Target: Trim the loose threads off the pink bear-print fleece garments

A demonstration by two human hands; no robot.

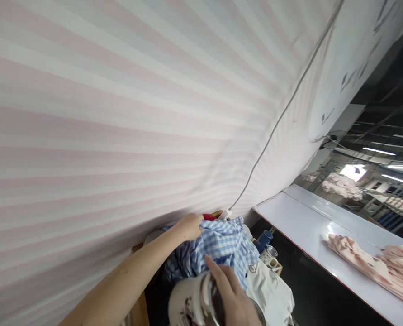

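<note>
My left hand (pixel 190 227) is closed on the upper edge of a blue and white checked cloth (pixel 226 237), close to the wall. A bit of something red (pixel 208 217) shows just past its fingers. Nearer to me, my right hand (pixel 233 290) grips the top of a white printed jar (pixel 187 301) with a shiny rim. The jar is tilted, and the hand hides part of its top. A plain white cloth bag (pixel 271 290) lies to the right of the checked cloth.
A pink-striped wall (pixel 120 136) fills the left. A grey cable (pixel 272 131) runs down it to a white plug (pixel 225 213). A blue cup (pixel 264 240) and a white mug (pixel 269 257) stand beyond the cloth. At right, pink garments (pixel 364 260) lie on a white table (pixel 299 217).
</note>
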